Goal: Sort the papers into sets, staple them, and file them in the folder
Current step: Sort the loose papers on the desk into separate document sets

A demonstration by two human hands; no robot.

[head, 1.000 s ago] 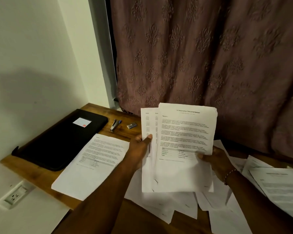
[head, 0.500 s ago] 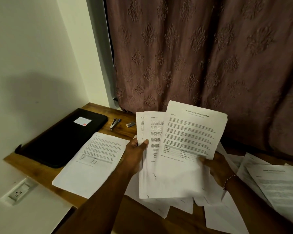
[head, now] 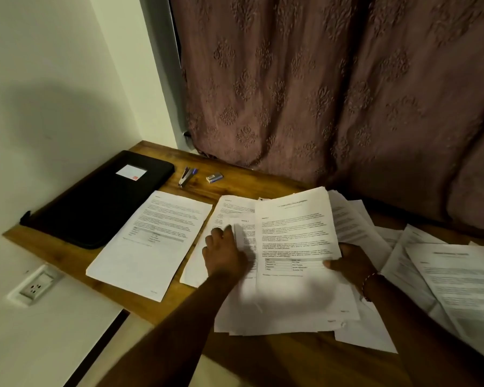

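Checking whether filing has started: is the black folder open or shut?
Shut. The black folder lies flat on the desk with its labelled cover facing up, and no inside pockets or pages show.

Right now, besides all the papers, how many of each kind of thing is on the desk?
Black folder: 1
Stapler: 1
Small box: 1
Total: 3
Papers overlap too much to count.
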